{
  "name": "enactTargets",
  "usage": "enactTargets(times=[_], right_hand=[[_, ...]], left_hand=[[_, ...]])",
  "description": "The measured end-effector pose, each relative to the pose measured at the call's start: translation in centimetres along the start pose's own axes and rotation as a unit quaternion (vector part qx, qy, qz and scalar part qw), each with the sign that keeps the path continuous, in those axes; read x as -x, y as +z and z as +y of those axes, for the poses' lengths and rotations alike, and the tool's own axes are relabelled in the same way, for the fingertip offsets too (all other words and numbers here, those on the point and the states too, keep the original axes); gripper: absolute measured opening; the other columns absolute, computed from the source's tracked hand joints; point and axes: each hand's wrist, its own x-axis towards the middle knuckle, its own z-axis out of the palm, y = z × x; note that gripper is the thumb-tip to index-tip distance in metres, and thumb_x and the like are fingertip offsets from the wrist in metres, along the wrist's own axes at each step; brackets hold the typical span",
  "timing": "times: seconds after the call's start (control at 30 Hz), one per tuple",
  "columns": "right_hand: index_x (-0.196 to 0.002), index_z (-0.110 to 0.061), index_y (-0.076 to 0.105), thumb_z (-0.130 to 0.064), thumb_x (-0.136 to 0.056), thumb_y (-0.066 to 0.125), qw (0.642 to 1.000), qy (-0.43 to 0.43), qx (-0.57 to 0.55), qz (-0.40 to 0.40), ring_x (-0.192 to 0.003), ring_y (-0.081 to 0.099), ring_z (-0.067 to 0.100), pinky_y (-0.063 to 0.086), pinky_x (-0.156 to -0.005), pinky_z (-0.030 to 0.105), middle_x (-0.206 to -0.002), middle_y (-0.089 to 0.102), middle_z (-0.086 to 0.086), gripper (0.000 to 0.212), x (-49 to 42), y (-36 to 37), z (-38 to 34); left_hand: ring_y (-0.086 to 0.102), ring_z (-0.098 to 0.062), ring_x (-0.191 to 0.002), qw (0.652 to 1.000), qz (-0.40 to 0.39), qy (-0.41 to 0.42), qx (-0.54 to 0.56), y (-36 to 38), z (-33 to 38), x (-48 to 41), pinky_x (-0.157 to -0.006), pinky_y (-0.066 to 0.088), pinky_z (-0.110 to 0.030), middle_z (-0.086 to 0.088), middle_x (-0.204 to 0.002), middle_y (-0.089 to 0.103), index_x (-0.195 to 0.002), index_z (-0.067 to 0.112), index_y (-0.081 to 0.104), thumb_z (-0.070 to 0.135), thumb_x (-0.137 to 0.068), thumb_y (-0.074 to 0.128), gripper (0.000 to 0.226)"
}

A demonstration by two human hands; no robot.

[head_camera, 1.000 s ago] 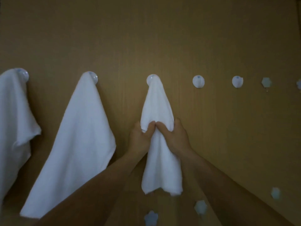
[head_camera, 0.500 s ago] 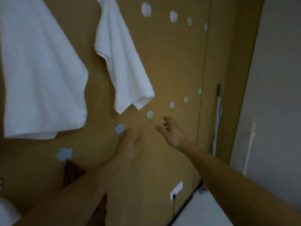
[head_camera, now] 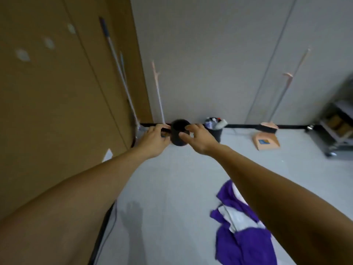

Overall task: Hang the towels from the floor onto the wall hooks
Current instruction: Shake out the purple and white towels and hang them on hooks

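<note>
A purple and white towel lies crumpled on the grey floor at the lower right, under my right forearm. Several small white hooks dot the brown wall panel at the upper left, bare in this view. Both my arms reach forward over the floor. My left hand and my right hand hang side by side with loosely curled fingers and hold nothing. A black round bin stands on the floor behind them, seen between the two hands. No hung towels are in view.
A mop leans in the corner by the brown wall. A second bin full of rubbish, a broom with a peach dustpan and a shelf cart stand along the grey wall. A cable runs along the floor.
My view has swung right and down, from the hung white towels to the floor and the grey wall. Both hands let go of the white towel and now reach forward with nothing in them.
</note>
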Motion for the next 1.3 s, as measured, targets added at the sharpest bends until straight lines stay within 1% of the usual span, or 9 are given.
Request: enactTargets(times=[0.23, 0.33, 0.5, 0.63, 0.83, 0.97, 1.07, 1.13, 1.3], right_hand=[[-0.132, -0.020, 0.053, -0.052, -0.092, 0.052, 0.984, 0.173, 0.033, 0.003, -0.114, 0.055, 0.030, 0.044, -0.100, 0.040, -0.135, 0.047, 0.012, 0.051, 11.2, -6.3, 17.2], [-0.132, -0.019, 0.053, -0.047, -0.092, 0.055, 0.971, 0.238, 0.017, 0.005, -0.114, 0.055, 0.030, 0.043, -0.098, 0.038, -0.134, 0.048, 0.013, 0.049, 16.0, -6.4, 22.4], [-0.135, -0.017, 0.051, -0.042, -0.093, 0.056, 0.940, 0.339, -0.013, -0.024, -0.115, 0.056, 0.030, 0.043, -0.099, 0.035, -0.135, 0.048, 0.015, 0.049, 22.6, -2.9, 29.5], [-0.133, -0.014, 0.053, -0.039, -0.094, 0.055, 0.912, 0.407, -0.039, -0.036, -0.116, 0.055, 0.029, 0.042, -0.096, 0.033, -0.130, 0.054, 0.015, 0.047, 26.5, 3.3, 35.3], [-0.131, -0.013, 0.055, -0.039, -0.095, 0.054, 0.867, 0.484, -0.087, -0.077, -0.115, 0.058, 0.028, 0.048, -0.098, 0.040, -0.129, 0.058, 0.011, 0.044, 27.9, 15.9, 45.8], [-0.131, -0.013, 0.053, -0.040, -0.096, 0.052, 0.856, 0.501, -0.092, -0.088, -0.110, 0.059, 0.028, 0.049, -0.093, 0.037, -0.127, 0.057, 0.011, 0.044, 26.4, 26.4, 54.4], [-0.125, -0.011, 0.054, -0.038, -0.098, 0.048, 0.853, 0.508, -0.083, -0.093, -0.104, 0.059, 0.030, 0.048, -0.085, 0.036, -0.122, 0.058, 0.011, 0.038, 24.7, 34.3, 61.0], [-0.123, -0.010, 0.055, -0.038, -0.098, 0.047, 0.849, 0.515, -0.075, -0.097, -0.104, 0.059, 0.031, 0.048, -0.085, 0.037, -0.121, 0.057, 0.012, 0.038, 23.7, 39.0, 65.0], [-0.120, -0.009, 0.054, -0.041, -0.097, 0.048, 0.842, 0.530, -0.037, -0.095, -0.109, 0.056, 0.034, 0.048, -0.086, 0.041, -0.122, 0.056, 0.014, 0.040, 22.5, 48.4, 72.6]], left_hand=[[0.035, -0.031, -0.135, 0.986, -0.139, 0.091, -0.032, 13.4, 14.1, 1.7, -0.107, 0.037, -0.045, -0.010, -0.151, 0.032, -0.146, 0.017, 0.028, 0.043, -0.091, 0.052, 0.066], [0.035, -0.030, -0.135, 0.971, -0.195, 0.127, -0.049, 19.0, 17.5, 3.0, -0.108, 0.036, -0.045, -0.009, -0.150, 0.033, -0.147, 0.018, 0.028, 0.042, -0.091, 0.052, 0.065], [0.040, -0.034, -0.128, 0.935, -0.301, 0.175, -0.069, 28.0, 19.3, 5.2, -0.104, 0.038, -0.044, -0.015, -0.140, 0.042, -0.139, 0.013, 0.038, 0.040, -0.090, 0.052, 0.057], [0.042, -0.034, -0.126, 0.907, -0.370, 0.184, -0.076, 36.9, 18.1, 6.4, -0.102, 0.039, -0.044, -0.016, -0.138, 0.044, -0.136, 0.011, 0.042, 0.036, -0.091, 0.053, 0.053], [0.046, -0.034, -0.122, 0.869, -0.465, 0.142, -0.091, 52.7, 12.3, 5.8, -0.100, 0.041, -0.047, -0.014, -0.131, 0.047, -0.130, 0.012, 0.045, 0.037, -0.091, 0.051, 0.046], [0.039, -0.032, -0.129, 0.874, -0.459, 0.122, -0.102, 64.7, 8.5, 3.4, -0.105, 0.036, -0.043, -0.014, -0.142, 0.039, -0.139, 0.009, 0.038, 0.035, -0.093, 0.050, 0.054], [0.045, -0.032, -0.122, 0.877, -0.454, 0.128, -0.091, 73.6, 5.1, 2.6, -0.097, 0.041, -0.039, -0.016, -0.135, 0.045, -0.132, 0.008, 0.044, 0.032, -0.093, 0.051, 0.047], [0.049, -0.032, -0.117, 0.875, -0.461, 0.124, -0.086, 78.7, 2.5, 2.6, -0.093, 0.041, -0.036, -0.015, -0.131, 0.048, -0.129, 0.008, 0.047, 0.031, -0.092, 0.052, 0.043], [0.050, -0.031, -0.119, 0.885, -0.445, 0.117, -0.068, 88.3, -2.7, 2.4, -0.099, 0.042, -0.041, -0.014, -0.134, 0.050, -0.133, 0.008, 0.047, 0.029, -0.092, 0.054, 0.047]])
